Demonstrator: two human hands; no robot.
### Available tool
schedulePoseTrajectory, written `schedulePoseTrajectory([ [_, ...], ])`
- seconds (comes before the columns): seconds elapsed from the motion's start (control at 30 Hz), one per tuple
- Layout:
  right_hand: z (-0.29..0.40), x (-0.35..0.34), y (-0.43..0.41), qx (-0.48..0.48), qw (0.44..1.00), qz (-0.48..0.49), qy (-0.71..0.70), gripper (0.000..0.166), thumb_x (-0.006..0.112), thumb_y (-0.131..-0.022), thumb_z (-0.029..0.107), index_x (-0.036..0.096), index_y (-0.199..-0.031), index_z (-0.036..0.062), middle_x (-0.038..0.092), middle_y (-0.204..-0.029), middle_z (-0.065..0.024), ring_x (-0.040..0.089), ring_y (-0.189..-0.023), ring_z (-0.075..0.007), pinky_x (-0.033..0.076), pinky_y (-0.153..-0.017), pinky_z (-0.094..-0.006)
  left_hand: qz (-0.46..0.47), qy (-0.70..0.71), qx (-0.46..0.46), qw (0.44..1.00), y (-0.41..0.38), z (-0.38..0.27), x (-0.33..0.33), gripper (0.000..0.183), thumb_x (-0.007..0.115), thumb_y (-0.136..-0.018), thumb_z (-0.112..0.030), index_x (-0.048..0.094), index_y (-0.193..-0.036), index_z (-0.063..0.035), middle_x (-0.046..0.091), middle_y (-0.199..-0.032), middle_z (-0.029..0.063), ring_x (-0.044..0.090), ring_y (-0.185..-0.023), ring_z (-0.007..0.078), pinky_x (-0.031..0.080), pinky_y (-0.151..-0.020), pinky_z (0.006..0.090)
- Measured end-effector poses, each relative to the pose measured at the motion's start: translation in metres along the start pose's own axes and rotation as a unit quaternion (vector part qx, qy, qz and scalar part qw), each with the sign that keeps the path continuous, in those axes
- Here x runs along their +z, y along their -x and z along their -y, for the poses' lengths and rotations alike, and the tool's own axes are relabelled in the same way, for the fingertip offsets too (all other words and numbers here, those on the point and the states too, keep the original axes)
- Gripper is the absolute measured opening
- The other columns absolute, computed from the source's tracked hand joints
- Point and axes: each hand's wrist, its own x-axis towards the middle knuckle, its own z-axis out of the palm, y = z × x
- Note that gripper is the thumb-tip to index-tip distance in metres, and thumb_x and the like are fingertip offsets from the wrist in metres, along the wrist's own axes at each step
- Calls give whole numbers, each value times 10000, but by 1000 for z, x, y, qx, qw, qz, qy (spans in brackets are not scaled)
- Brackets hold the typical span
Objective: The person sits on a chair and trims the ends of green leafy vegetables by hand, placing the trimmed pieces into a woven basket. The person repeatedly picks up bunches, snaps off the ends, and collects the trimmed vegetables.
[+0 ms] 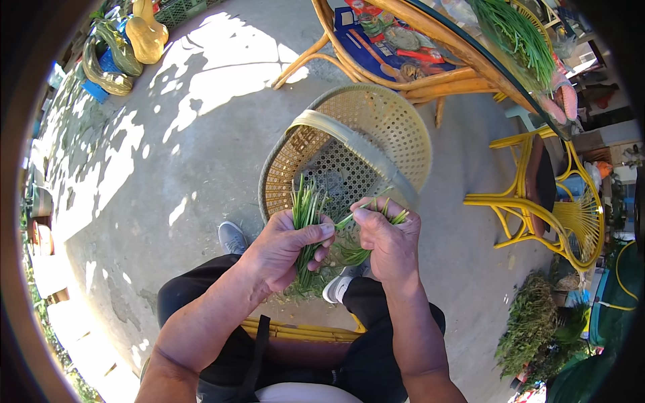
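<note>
My left hand (289, 244) grips a bundle of thin green chives (305, 216), its cut ends sticking up past the thumb. Beside it, my right hand (388, 231) is closed on a smaller bunch of chive blades (357, 256), with ends showing above and below the fist. A thin green strand (344, 220) spans the gap between the two hands. Just beyond them stands a woven plastic basket (403, 113) with an arched handle (342, 132). Through its holed bottom (335, 156) little can be made out. Loose green scraps lie on the floor beneath my hands.
A glass-topped rattan table (423, 83) at the upper right bears more chives (521, 38) and pink gloves (564, 98). A yellow rattan chair (524, 201) stands to the right. Squashes (143, 38) sit at the upper left. A heap of leafy plants (531, 322) is at the lower right.
</note>
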Motion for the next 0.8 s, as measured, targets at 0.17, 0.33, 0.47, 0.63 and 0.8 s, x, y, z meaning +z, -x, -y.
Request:
schedulePoseTrajectory([
  [0.17, 0, -3, -1, 10, 1000, -28, 3, 53, 653, -830, 47, 651, -849, -2, 492, -646, 41, 340, -488, -12, 267, -440, -184, -9, 0, 6, 1000, -2, 1, 0, 87, 653, -877, -108, 618, -936, -54, 596, -768, 62, 562, -640, 136, 431, -492, 249],
  [0.33, 1, 0, 1, -36, 996, -79, -27, 50, 622, -845, 35, 649, -850, -7, 476, -640, 30, 347, -491, -22, 279, -451, -187, -21, 0, 11, 1000, -2, 0, -2, 77, 635, -884, -113, 607, -929, -57, 590, -772, 56, 558, -648, 137, 426, -494, 245],
  [0.47, 11, -5, 1, -95, 987, -121, -48, 60, 599, -856, 30, 645, -842, -6, 468, -633, 20, 349, -492, -27, 279, -459, -189, -57, 15, 11, 998, -2, -3, -4, 85, 625, -890, -122, 590, -933, -57, 590, -785, 54, 552, -654, 134, 423, -497, 246],
  [0.63, 22, -17, 7, -227, 946, -164, 163, 61, 647, -825, 22, 657, -849, -33, 546, -666, 27, 448, -553, -51, 359, -509, -215, -129, 18, 97, 987, -3, -20, -9, 84, 609, -899, -123, 568, -918, -52, 586, -784, 52, 549, -662, 131, 428, -501, 258],
  [0.8, 5, -17, -3, -216, 891, -86, 391, 219, 651, -787, -21, 656, -1006, -43, 559, -771, 15, 488, -693, -51, 431, -641, -204, -105, 47, 76, 990, -3, -20, -7, 95, 619, -897, -119, 573, -939, -47, 588, -788, 57, 551, -668, 136, 440, -509, 260],
])
